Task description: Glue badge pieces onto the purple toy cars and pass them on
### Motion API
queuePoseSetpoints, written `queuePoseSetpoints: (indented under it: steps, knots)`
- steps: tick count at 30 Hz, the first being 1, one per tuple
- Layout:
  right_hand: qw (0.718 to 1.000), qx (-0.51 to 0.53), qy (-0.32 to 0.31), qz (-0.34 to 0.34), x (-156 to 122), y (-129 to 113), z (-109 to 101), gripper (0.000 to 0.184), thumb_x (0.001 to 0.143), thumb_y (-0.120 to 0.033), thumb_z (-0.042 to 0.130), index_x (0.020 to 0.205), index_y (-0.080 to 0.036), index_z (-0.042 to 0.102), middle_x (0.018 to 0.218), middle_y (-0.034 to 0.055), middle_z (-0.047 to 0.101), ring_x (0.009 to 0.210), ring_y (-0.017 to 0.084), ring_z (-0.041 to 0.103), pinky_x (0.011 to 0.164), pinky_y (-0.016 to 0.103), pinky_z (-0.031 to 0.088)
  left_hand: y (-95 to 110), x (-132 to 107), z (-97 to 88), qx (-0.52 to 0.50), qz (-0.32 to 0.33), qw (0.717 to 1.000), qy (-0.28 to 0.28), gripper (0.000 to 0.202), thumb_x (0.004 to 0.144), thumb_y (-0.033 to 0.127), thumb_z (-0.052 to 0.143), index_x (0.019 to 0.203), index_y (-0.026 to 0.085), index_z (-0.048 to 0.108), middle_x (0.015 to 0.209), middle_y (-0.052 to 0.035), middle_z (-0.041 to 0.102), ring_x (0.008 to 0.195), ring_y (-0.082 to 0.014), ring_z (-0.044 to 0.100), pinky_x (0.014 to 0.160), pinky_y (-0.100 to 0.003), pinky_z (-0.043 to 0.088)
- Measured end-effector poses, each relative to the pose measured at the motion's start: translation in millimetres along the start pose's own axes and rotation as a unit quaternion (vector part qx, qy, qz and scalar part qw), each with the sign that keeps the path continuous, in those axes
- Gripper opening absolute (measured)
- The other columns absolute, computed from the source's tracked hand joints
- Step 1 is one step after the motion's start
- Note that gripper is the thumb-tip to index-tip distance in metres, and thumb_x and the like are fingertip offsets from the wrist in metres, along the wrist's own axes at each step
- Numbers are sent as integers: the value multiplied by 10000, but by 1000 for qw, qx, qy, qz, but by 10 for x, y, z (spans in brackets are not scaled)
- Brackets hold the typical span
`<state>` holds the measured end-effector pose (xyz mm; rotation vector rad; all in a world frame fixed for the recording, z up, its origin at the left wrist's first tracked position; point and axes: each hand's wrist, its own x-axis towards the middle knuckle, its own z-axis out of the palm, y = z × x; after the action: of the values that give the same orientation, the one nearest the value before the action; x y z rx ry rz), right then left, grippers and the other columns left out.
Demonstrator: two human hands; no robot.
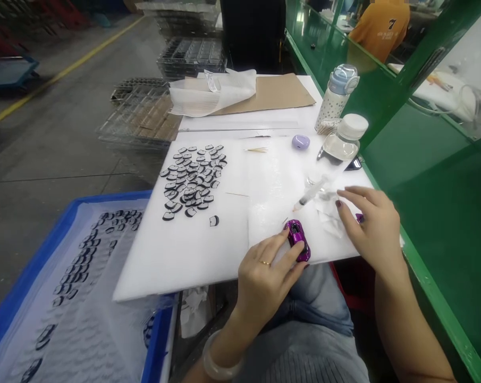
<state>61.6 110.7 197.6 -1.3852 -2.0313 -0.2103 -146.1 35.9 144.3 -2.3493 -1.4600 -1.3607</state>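
My left hand pinches a shiny purple toy car body between thumb and fingers, holding it down on the white foam board. My right hand hovers to the right of the car with its fingers loosely spread, fingertips close to a clear syringe lying on the board. A bit of purple shows under the right palm. A heap of several small black-and-white window pieces lies on the board's left part, with one piece apart from it.
A blue tray at lower left holds several more such pieces in rows. A clear bottle, a dotted drink bottle, a lilac case, cardboard and plastic sheets lie farther back. A green frame borders the right; a person in orange works beyond.
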Motion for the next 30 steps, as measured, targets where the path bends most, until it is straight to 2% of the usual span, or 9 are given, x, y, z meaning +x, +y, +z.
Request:
queuePoseSetpoints:
  steps: [4, 8, 10, 14, 19, 22, 25, 28, 30]
  knots:
    - [994, 82, -5, 67, -122, -83, 18, 157, 914, -251, 561, 889, -193, 705, 841, 23, 730, 779, 188, 670, 654, 305, 449, -11, -43, -7, -19, 14, 1000, 16, 302, 874, 273, 733, 1135, 131, 680, 1138, -167, 710, 1027, -248, 686, 828, -359, 571]
    - [987, 5, 7, 161, -32, 51, 144, 205, 867, -306, 527, 798, -183, 676, 740, 28, 701, 655, 188, 622, 620, 308, 391, 13, -134, 33, -16, 7, 998, 66, 237, 905, 296, 696, 1086, 142, 693, 1043, -135, 721, 962, -225, 684, 837, -361, 529]
    - [980, -21, -14, 198, 55, 134, 242, 266, 868, -372, 510, 767, -181, 665, 748, 44, 703, 639, 193, 604, 633, 318, 363, 37, -175, 74, -5, -1, 997, 79, 192, 918, 285, 680, 1057, 154, 700, 994, -107, 734, 911, -210, 697, 848, -363, 501]
    - [973, -37, -74, 215, 119, 213, 432, 365, 799, -515, 595, 647, -188, 650, 691, 57, 683, 697, 237, 596, 704, 361, 339, 62, -236, 163, -3, -18, 993, 117, 142, 931, 268, 669, 1016, 161, 703, 874, -42, 751, 852, -181, 715, 880, -351, 452]
    - [967, 16, 8, 253, 17, 301, 510, 290, 859, -401, 498, 759, -186, 664, 829, 59, 693, 751, 200, 611, 717, 335, 390, 39, -297, 254, 18, -6, 988, 154, 89, 934, 260, 667, 949, 192, 722, 793, -7, 740, 811, -153, 697, 967, -346, 399]
    - [960, 16, 35, 279, -42, 336, 462, 320, 880, -397, 478, 677, -186, 607, 657, 28, 602, 633, 171, 544, 647, 316, 366, 22, -321, 296, 31, 2, 985, 170, 100, 940, 274, 657, 934, 198, 722, 760, 2, 725, 792, -142, 677, 1020, -345, 381]
    - [960, 7, 15, 278, -93, 322, 413, 332, 843, -373, 510, 574, -190, 579, 523, 0, 508, 547, 152, 474, 614, 316, 322, 15, -332, 324, 34, 4, 984, 177, 102, 939, 268, 655, 929, 189, 719, 768, -3, 720, 800, -140, 665, 1050, -343, 375]
    - [962, -6, 6, 272, -107, 286, 418, 290, 800, -370, 553, 588, -185, 624, 576, 13, 576, 577, 159, 509, 625, 313, 311, 17, -337, 336, 32, 2, 983, 180, 105, 939, 271, 651, 935, 191, 718, 771, -4, 713, 800, -142, 658, 1064, -344, 371]
    - [964, -6, -6, 267, -85, 260, 453, 302, 808, -430, 585, 656, -190, 687, 663, 24, 639, 626, 171, 550, 645, 311, 327, 18, -342, 337, 34, 1, 983, 180, 101, 938, 275, 650, 949, 201, 717, 772, 1, 711, 790, -142, 656, 1063, -347, 375]
